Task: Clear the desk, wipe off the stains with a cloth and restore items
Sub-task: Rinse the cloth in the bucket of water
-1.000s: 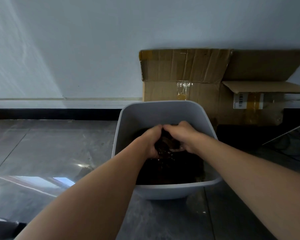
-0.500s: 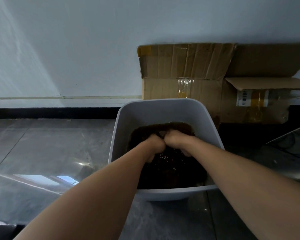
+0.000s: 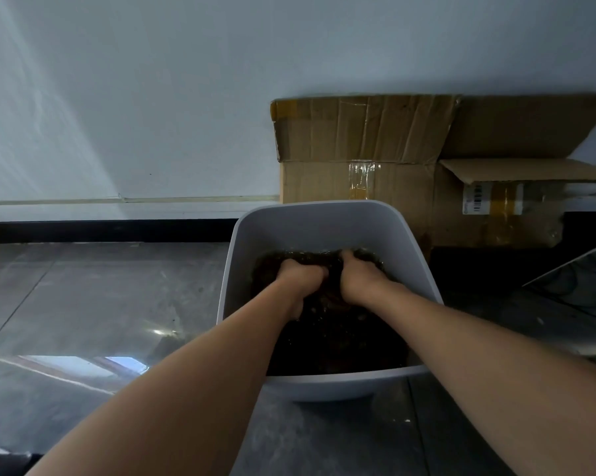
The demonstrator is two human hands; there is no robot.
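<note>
Along the top of my feed, a pale wall [image 3: 152,97] fills the upper half, with a black baseboard [image 3: 100,230] running along its foot. Below that I see a glossy grey floor [image 3: 83,304] catching a bright reflection on the left side. A worn cardboard box [image 3: 375,149] stands against the wall, flaps open, with tape and a barcode label on its face. It is just behind the tub. That white plastic tub [image 3: 306,228], square with rounded corners, sits on the floor in front of me and holds dark brown water [image 3: 341,348]. The cloth [image 3: 331,285] is down in that water near the tub's far wall, bunched between the two hands. It is so dark that I cannot trace its edges against the liquid. My view shows the left hand [image 3: 298,278] with fingers curled down tight around the cloth. The right hand [image 3: 361,276] clenches the same bundle just beside it, knuckles up, both wrists at the waterline.
</note>
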